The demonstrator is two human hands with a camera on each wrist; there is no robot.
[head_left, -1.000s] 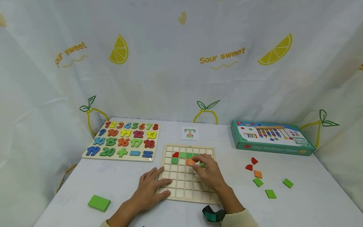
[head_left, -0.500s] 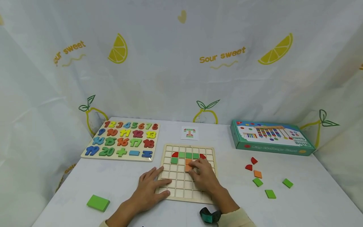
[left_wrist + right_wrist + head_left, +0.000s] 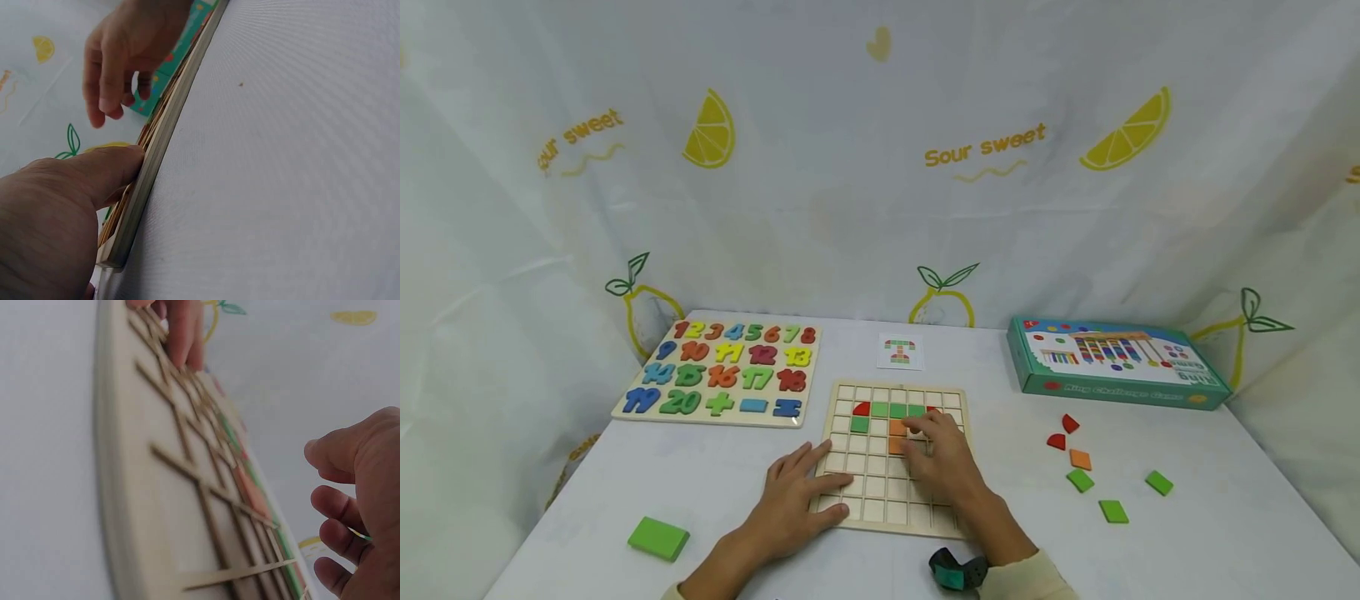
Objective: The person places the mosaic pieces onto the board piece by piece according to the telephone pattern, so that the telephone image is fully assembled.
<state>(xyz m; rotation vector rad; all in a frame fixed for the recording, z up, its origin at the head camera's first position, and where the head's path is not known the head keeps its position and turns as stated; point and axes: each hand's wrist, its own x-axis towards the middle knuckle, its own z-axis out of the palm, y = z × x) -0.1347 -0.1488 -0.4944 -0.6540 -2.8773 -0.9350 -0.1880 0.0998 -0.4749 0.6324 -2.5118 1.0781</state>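
Observation:
A wooden grid board (image 3: 868, 487) lies in front of me in the head view. My left hand (image 3: 793, 504) rests on its left edge with fingers spread, the thumb along the near rim in the left wrist view. Over the right half hovers my right hand (image 3: 946, 462), thumb and fingers parted around nothing. Beside its fingertips, two orange square tiles (image 3: 897, 445) sit one below the other in the grid. Above them runs a row of green tiles (image 3: 880, 409) with a red quarter-round tile (image 3: 862, 408) at its left end. Part of the right side is hidden behind my hand.
Loose red, orange (image 3: 1080, 459) and green tiles (image 3: 1113, 512) lie to the right. A pattern card (image 3: 900, 352) is behind the board, a number puzzle (image 3: 718, 375) back left and a game box (image 3: 1120, 363) back right. A green block (image 3: 658, 538) lies front left.
My right hand has moved down the board; a second orange tile now sits below the first. Since half a second ago, its fingers have come off that tile. The left hand stays put.

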